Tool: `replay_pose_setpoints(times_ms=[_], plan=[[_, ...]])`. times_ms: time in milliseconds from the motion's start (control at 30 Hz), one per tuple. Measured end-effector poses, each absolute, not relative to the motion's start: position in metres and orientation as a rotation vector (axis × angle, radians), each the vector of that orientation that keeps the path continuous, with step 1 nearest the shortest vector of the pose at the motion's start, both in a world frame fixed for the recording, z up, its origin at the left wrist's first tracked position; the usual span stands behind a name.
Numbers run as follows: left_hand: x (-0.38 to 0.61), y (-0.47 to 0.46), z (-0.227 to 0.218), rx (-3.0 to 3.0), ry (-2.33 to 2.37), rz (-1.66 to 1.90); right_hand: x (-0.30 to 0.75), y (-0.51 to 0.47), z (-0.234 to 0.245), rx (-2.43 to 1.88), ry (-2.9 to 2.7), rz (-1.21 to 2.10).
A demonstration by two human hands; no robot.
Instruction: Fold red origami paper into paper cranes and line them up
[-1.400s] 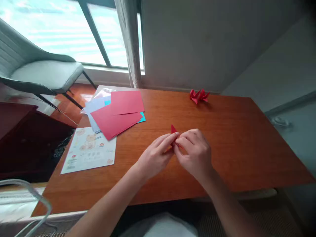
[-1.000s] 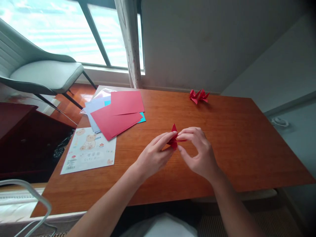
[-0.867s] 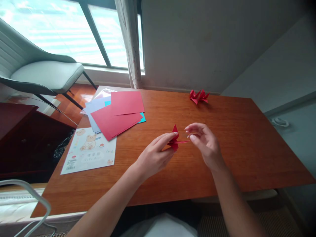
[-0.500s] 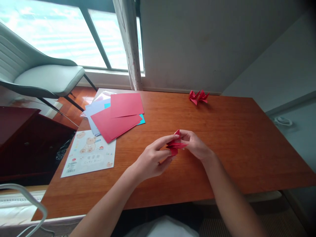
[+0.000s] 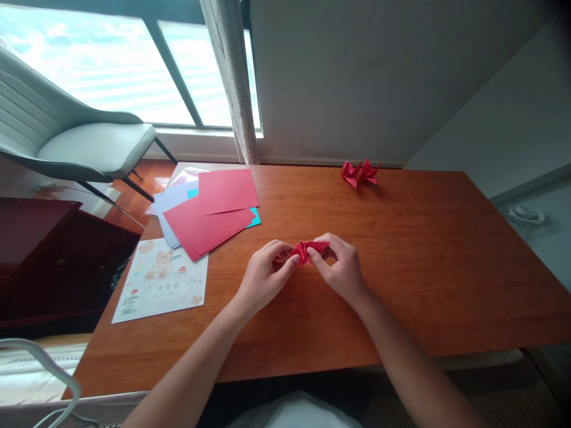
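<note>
A small folded red paper piece is held between both hands above the middle of the wooden table. My left hand pinches its left end with curled fingers. My right hand pinches its right end, thumb and forefinger closed on the paper. Most of the paper is hidden by the fingertips.
Finished red folded paper figures sit at the table's far edge by the wall. A fan of red, blue and pale sheets lies at the far left, with a printed bear sheet in front of it. A grey chair stands by the window.
My right hand let go of the red paper, then took it again. Both hands now hold it lower and flatter, and the view has shifted slightly.
</note>
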State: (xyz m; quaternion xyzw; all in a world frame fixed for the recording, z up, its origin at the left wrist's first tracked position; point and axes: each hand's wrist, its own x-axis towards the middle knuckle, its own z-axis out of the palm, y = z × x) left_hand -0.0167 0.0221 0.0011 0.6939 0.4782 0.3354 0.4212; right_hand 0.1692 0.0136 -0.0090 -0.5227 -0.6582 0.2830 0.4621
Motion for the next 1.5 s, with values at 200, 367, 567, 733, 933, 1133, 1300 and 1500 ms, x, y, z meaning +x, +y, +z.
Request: replay_pose_setpoints(times_ms=[200,367,567,733,933,1133,1300,1500], plan=[[-0.016,0.022,0.001,1.542,1.117,0.829,0.166,0.011,-0.007,-1.246,-1.649,0.856],[-0.018,0.022,0.006,1.365,1.06,0.856,0.17,0.016,-0.009,-1.184,-1.305,1.387],[-0.018,0.023,0.012,1.078,0.936,0.907,0.173,0.02,-0.016,-0.895,-0.833,1.85],[-0.017,0.023,0.008,0.879,0.845,0.931,0.166,0.018,-0.017,-0.827,-0.677,1.913],[-0.017,0.024,0.008,0.794,0.807,0.909,0.164,0.017,-0.019,-0.833,-0.705,1.864],[-0.018,0.025,0.008,0.801,0.797,0.904,0.165,0.017,-0.021,-0.81,-0.734,1.814],[-0.018,0.025,0.008,0.769,0.778,0.884,0.164,0.017,-0.02,-0.839,-0.744,1.777],[-0.015,0.024,0.008,0.725,0.739,0.895,0.163,0.016,-0.021,-0.818,-0.705,1.798]])
